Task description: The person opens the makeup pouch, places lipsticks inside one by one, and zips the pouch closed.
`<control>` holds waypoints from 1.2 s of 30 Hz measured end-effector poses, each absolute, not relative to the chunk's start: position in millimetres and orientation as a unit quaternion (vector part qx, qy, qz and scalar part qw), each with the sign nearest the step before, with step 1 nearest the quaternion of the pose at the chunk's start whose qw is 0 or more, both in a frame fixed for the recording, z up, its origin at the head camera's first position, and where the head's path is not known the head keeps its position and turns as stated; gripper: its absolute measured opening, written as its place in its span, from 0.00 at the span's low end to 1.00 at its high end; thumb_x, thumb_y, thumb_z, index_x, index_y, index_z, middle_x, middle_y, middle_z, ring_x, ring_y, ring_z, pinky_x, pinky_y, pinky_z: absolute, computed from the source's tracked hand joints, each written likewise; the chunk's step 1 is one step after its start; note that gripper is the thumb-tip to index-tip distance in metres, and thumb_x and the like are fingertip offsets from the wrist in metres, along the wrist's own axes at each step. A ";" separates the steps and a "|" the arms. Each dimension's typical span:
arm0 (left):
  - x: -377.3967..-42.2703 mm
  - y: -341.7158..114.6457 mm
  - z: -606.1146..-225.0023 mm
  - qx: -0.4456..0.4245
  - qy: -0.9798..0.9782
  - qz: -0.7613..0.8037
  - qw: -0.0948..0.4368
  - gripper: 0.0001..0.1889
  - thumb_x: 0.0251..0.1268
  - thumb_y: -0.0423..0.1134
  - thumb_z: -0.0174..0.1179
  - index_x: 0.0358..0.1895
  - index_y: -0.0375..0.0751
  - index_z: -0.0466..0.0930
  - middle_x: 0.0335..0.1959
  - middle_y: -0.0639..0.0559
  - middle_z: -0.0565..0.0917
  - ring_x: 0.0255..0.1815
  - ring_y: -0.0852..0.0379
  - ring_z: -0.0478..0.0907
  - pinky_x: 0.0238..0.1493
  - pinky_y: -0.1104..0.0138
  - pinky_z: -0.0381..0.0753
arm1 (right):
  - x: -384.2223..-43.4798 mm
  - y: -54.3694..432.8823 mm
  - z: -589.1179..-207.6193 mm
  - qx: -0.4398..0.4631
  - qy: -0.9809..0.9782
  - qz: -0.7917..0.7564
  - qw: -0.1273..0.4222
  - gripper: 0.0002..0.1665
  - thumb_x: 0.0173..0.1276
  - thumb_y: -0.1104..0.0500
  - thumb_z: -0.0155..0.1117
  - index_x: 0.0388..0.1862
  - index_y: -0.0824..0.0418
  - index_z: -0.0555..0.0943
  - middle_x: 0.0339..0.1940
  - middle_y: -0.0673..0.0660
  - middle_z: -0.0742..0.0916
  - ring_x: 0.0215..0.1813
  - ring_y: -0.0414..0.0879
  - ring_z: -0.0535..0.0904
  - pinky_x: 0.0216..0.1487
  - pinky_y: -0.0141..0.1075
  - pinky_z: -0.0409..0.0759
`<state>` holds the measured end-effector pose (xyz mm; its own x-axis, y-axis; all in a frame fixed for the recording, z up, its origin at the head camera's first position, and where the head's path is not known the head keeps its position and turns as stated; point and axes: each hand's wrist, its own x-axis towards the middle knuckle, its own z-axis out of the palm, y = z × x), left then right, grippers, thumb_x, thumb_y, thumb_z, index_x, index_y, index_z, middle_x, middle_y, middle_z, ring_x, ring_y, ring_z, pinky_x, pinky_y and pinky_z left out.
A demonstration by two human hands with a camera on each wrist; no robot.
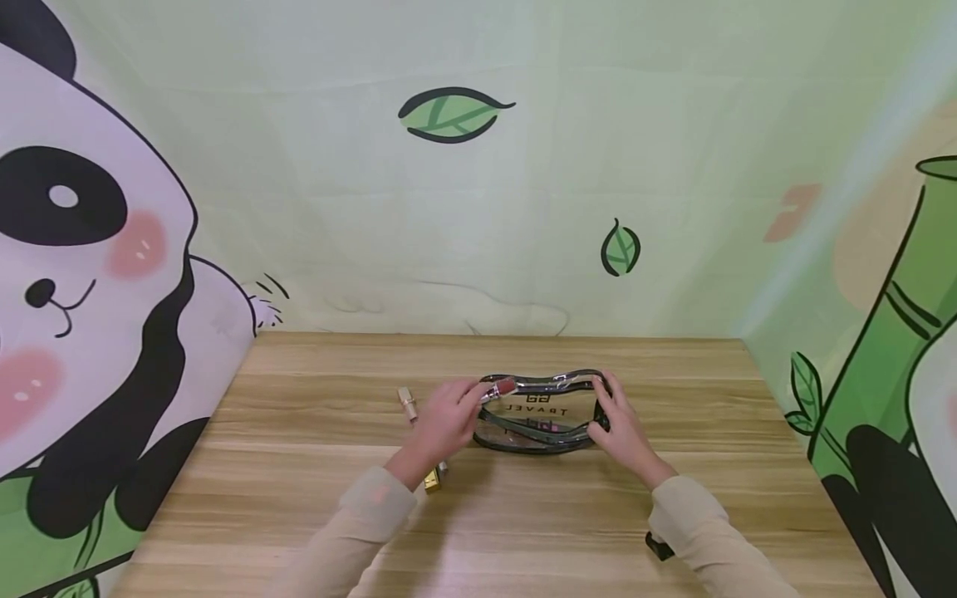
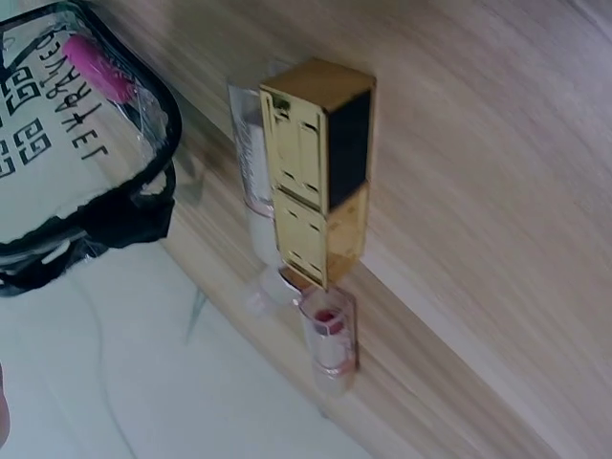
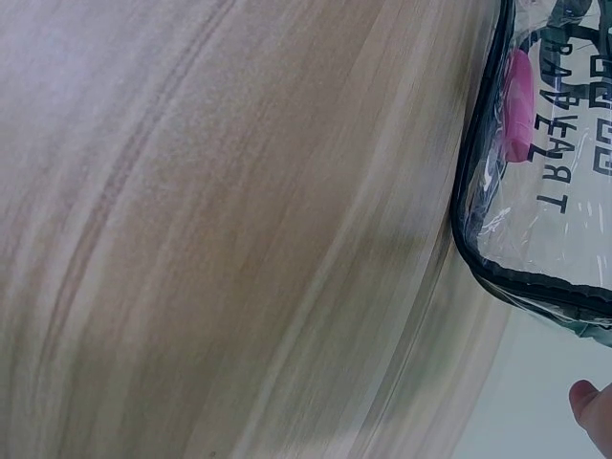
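A clear travel bag with black trim (image 1: 549,449) lies on the table, its mouth spread apart. My left hand (image 1: 447,422) pinches a lipstick (image 1: 499,389) with a reddish end over the bag's left side. At the right end, my right hand (image 1: 624,428) grips the bag, fingers at the far rim and thumb at the near one. Through the plastic shows a pink item (image 2: 98,69), its kind unclear. Only a fingertip of the left hand shows in the left wrist view; in the right wrist view, a thumb tip (image 3: 593,411) appears at the lower right.
Left of the bag lie a gold and black lipstick tube (image 2: 304,177), a clear-capped tube (image 2: 251,163) beside it and another clear-capped lipstick (image 2: 330,344). A black object (image 1: 660,546) sits by the right sleeve. The printed backdrop (image 1: 359,208) rises behind the wooden table (image 1: 299,399).
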<state>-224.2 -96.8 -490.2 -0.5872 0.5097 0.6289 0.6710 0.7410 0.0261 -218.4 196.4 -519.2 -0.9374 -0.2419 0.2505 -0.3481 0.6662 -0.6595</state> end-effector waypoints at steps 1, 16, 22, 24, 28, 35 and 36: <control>-224.1 -94.9 -490.7 -0.337 -0.881 -0.131 0.306 0.18 0.52 0.33 0.55 0.49 0.43 0.74 0.40 0.49 0.79 0.40 0.53 0.76 0.46 0.64 0.75 | -218.2 196.4 -518.9 0.161 -0.910 0.375 0.071 0.42 0.52 0.66 0.52 0.68 0.66 0.51 0.70 0.63 0.51 0.62 0.65 0.60 0.47 0.50 0.68; -225.0 -71.6 -489.4 -0.376 -0.875 -0.103 0.289 0.17 0.52 0.31 0.53 0.48 0.43 0.75 0.41 0.51 0.79 0.41 0.56 0.75 0.47 0.67 0.74 | -217.9 196.7 -518.8 0.160 -0.911 0.375 0.066 0.42 0.53 0.65 0.52 0.68 0.65 0.50 0.70 0.63 0.50 0.61 0.65 0.62 0.44 0.48 0.68; -228.4 -63.2 -492.7 -0.392 -0.868 -0.091 0.291 0.17 0.51 0.31 0.52 0.48 0.43 0.75 0.41 0.51 0.79 0.41 0.57 0.76 0.48 0.68 0.74 | -219.1 196.2 -519.8 0.160 -0.910 0.376 0.068 0.42 0.52 0.65 0.51 0.68 0.64 0.51 0.70 0.62 0.51 0.62 0.65 0.61 0.47 0.49 0.68; -228.5 -60.6 -493.2 -0.394 -0.868 -0.091 0.287 0.18 0.50 0.32 0.52 0.47 0.44 0.75 0.41 0.51 0.79 0.42 0.56 0.76 0.49 0.67 0.74 | -219.0 196.1 -520.3 0.160 -0.910 0.377 0.068 0.42 0.52 0.64 0.51 0.68 0.64 0.51 0.71 0.62 0.51 0.61 0.64 0.62 0.46 0.49 0.68; -228.4 -55.8 -493.0 -0.399 -0.869 -0.093 0.277 0.17 0.50 0.31 0.53 0.46 0.45 0.75 0.39 0.51 0.79 0.41 0.56 0.76 0.49 0.66 0.74 | -218.7 195.9 -520.2 0.159 -0.911 0.375 0.065 0.43 0.53 0.64 0.51 0.68 0.64 0.51 0.71 0.62 0.50 0.58 0.61 0.64 0.43 0.46 0.67; -229.9 -48.7 -493.8 -0.399 -0.879 -0.073 0.252 0.15 0.52 0.31 0.51 0.45 0.45 0.75 0.36 0.52 0.78 0.39 0.57 0.76 0.48 0.65 0.74 | -218.9 195.0 -520.0 0.163 -0.911 0.372 0.066 0.42 0.53 0.64 0.50 0.68 0.65 0.51 0.71 0.62 0.50 0.59 0.61 0.63 0.43 0.46 0.67; -229.9 -47.7 -493.3 -0.397 -0.881 -0.067 0.249 0.15 0.53 0.31 0.51 0.45 0.45 0.75 0.36 0.53 0.78 0.39 0.57 0.76 0.48 0.66 0.75 | -219.1 194.8 -520.0 0.164 -0.911 0.373 0.067 0.42 0.52 0.64 0.50 0.68 0.65 0.51 0.71 0.63 0.50 0.59 0.61 0.63 0.43 0.46 0.67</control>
